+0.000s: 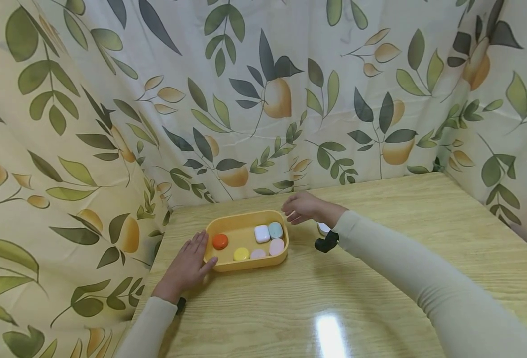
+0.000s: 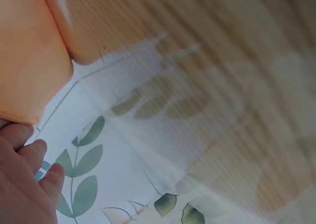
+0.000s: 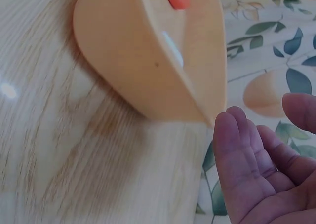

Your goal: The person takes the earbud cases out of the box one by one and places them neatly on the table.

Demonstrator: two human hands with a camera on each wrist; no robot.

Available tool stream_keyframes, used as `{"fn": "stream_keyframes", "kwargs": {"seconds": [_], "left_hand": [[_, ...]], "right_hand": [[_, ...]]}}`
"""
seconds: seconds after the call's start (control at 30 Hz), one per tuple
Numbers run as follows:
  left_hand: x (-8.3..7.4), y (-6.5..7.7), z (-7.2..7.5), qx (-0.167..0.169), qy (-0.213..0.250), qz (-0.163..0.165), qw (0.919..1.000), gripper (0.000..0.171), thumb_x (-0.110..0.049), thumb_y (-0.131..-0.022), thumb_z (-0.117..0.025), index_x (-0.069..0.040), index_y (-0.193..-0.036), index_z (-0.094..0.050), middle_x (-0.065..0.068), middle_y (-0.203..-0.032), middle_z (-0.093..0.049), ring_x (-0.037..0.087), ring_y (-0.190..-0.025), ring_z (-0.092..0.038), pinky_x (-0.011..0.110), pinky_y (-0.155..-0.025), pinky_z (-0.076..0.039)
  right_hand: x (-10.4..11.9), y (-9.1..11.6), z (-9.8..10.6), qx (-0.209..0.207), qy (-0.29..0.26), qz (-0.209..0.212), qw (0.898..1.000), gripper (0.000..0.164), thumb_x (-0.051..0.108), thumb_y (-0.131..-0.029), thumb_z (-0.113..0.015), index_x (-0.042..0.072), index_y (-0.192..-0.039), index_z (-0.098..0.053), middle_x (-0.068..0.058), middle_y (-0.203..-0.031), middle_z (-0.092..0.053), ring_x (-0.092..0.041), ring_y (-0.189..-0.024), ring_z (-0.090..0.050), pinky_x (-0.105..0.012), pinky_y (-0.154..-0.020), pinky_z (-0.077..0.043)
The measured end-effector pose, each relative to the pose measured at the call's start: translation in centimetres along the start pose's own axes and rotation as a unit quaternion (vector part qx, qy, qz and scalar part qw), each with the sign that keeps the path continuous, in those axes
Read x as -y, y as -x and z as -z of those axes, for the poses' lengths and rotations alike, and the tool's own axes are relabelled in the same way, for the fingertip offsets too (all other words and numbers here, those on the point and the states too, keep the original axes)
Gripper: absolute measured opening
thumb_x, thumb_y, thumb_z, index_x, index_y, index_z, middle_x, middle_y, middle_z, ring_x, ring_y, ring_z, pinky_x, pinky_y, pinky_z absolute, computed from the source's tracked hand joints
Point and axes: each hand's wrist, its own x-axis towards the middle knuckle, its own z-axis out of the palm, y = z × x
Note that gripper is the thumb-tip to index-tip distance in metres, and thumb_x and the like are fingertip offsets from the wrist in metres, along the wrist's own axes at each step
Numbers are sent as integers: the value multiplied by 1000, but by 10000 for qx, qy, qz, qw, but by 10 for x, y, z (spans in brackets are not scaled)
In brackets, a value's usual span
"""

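A yellow-orange oval tray point(image 1: 248, 267) stands on the table. Inside lie small rounded pieces: an orange one point(image 1: 220, 241), a yellow one point(image 1: 241, 254), a white one point(image 1: 262, 233), a grey-blue one point(image 1: 275, 229) and pink ones point(image 1: 276, 246). My left hand point(image 1: 189, 266) lies against the tray's left end, fingers extended along it and thumb at the front rim. At the tray's right end is my right hand point(image 1: 305, 207), its fingers loosely bent and holding nothing. In the right wrist view, the fingertips point(image 3: 227, 123) meet the tray's corner; whether they touch it, I cannot tell.
A small white round object point(image 1: 323, 228) is partly hidden behind my right wrist. The wooden table point(image 1: 379, 278) runs back to a leaf-and-fruit patterned curtain point(image 1: 263, 124), which also hangs along the left and right sides. A black wrist device point(image 1: 327, 242) hangs under the right cuff.
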Motion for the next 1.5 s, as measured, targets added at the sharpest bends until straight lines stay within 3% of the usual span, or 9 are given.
{"fn": "stream_keyframes", "kwargs": {"seconds": [0.77,1.13,1.5], "left_hand": [[3,-2,-1,-16,-60,-57,10000,82,-57,-100,-35,4,-153,-21,16,-159,-19,30,-146,-15,48,-116,-15],[0,-2,2,-26,-52,-43,10000,80,-57,-101,-33,4,-152,-21,17,-158,-21,30,-146,-16,48,-116,-15],[0,-1,2,0,-10,13,10000,80,-57,-101,-35,4,-152,-22,16,-158,-20,29,-146,-15,47,-116,-13]], "right_hand": [[24,-14,-39,361,-261,36,9990,37,11,-98,-57,-10,-128,-52,-33,-131,-49,-43,-113,-58,-39,-83,-55],[21,-25,-51,374,-313,124,9987,34,10,-97,-59,-10,-124,-55,-30,-123,-56,-33,-96,-67,-39,-79,-57],[22,-31,-69,505,-506,148,9973,35,8,-97,-58,-11,-125,-54,-31,-122,-56,-36,-99,-66,-42,-82,-55]]}}
